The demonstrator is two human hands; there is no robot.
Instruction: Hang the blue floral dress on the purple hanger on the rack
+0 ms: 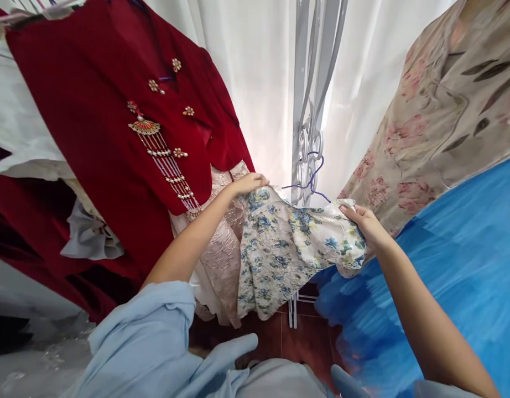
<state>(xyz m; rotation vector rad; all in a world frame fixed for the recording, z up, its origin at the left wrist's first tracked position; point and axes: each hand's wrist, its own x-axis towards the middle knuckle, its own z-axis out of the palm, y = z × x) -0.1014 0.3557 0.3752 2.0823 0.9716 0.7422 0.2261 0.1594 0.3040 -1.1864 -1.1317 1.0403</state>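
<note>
A white dress with blue and green flowers is stretched between my two hands. It hangs on a thin purple hanger, whose hook rises by the white metal rack. My left hand grips the dress at its left shoulder, fingers folded over the cloth. At the other side, my right hand pinches the edge of the right sleeve between thumb and fingers. Behind my left hand hangs a pale pink brocade garment, touching the floral dress.
A dark red velvet jacket with beaded brooches hangs at left. To the right are a beige floral garment and a bright blue skirt. A white metal rack stands before white curtains. Reddish floor tiles show below.
</note>
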